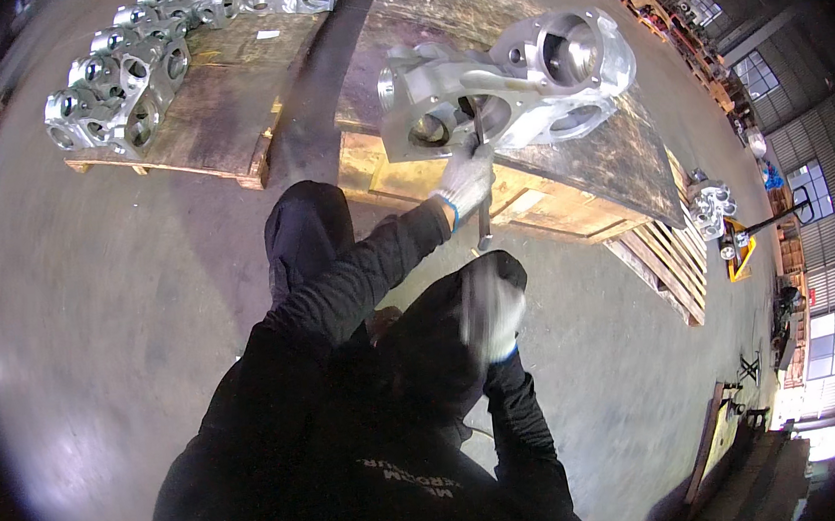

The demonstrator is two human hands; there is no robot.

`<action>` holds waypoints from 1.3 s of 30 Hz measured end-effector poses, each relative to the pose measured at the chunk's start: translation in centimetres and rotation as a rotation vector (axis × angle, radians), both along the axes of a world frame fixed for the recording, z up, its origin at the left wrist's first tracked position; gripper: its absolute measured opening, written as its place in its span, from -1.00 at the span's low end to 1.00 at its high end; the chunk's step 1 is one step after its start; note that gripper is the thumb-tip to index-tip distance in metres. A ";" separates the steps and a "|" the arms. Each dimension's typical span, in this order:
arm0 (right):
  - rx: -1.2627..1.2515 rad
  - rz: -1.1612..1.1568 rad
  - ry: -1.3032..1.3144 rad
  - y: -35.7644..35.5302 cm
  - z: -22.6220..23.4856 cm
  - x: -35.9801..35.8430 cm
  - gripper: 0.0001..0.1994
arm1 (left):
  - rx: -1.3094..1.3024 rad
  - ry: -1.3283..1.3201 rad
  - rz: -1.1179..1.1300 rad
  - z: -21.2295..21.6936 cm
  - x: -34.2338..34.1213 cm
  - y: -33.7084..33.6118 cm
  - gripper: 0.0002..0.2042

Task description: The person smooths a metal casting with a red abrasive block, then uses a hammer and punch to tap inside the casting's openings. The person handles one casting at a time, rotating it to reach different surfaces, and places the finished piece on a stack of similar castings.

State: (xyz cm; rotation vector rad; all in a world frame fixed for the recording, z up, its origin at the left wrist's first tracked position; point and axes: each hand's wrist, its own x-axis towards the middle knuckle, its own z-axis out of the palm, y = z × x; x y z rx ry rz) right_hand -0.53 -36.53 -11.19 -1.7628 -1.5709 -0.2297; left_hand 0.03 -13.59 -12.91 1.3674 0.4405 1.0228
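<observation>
A large silvery metal casting (506, 81) with round bores lies on a wooden crate top in front of me. My left hand (468, 177), in a white knit glove, is closed around a slim metal bar (485, 226). The bar's far end reaches into an opening in the casting's near side, and its near end sticks out below my fist. Lower down, over my right knee, is my right hand (504, 320), also gloved in white. Motion smears its fingers, and a blurred grey streak beside them cannot be made out.
The wooden crate (554, 212) has a dark, worn top. At the left, several similar castings (124, 88) stand on a low wooden pallet (214, 129). A slatted pallet (665, 272) and a yellow pallet jack (738, 252) are at the right. Concrete floor surrounds my legs.
</observation>
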 end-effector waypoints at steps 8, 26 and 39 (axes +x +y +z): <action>0.361 0.136 -0.225 0.8 -0.4 0.0 -0.88 | -0.574 -0.090 -0.157 1.5 -0.5 0.3 -0.67; 0.376 0.313 -0.208 2.4 1.5 -0.7 -0.82 | -0.682 -0.110 -0.180 2.6 -0.7 0.8 -0.78; 0.292 0.074 -0.318 1.2 -1.0 1.2 -0.89 | -0.303 -0.012 0.023 -0.8 2.2 1.1 -0.73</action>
